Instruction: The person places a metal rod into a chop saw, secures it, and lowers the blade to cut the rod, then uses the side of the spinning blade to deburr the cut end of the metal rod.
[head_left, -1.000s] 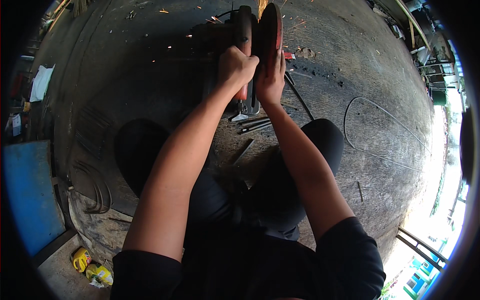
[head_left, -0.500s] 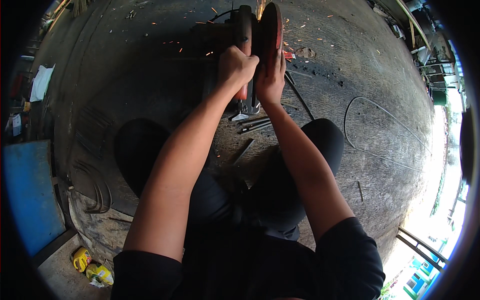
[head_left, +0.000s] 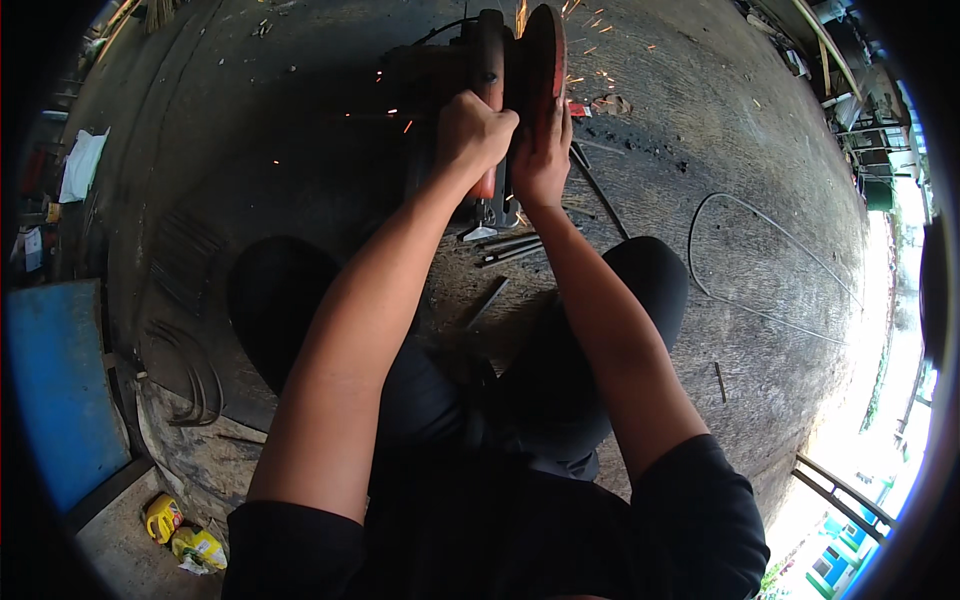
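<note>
The bare left hand (head_left: 472, 132) is closed around the red handle (head_left: 488, 95) of a cut-off saw, which stands on the floor just ahead of the person's spread knees; if that grip slipped when the blade snagged, the handle could kick upward. The bare right hand (head_left: 540, 172) lies against the red-edged round guard (head_left: 546, 60) just beside it, fingers stretched along it; the palm and thumb are hidden, so I cannot tell whether it clamps anything or only presses, nor where the blade meets the metal. A hand leaning there could slide toward the blade if the guard shifted or its edge grew hot. Sparks (head_left: 521, 16) spray at the far end of the saw, and a few stray bits hang to either side; with no gloves and short sleeves, a rebound could burn the forearms. Nearer the body, under the pale crank (head_left: 478, 233), dark bars (head_left: 512, 250) lie loose between the knees, and a longer rod (head_left: 598, 190) slants past the right wrist; a foot or shin shifting against them could upset the squat and pull both hands sideways.
</note>
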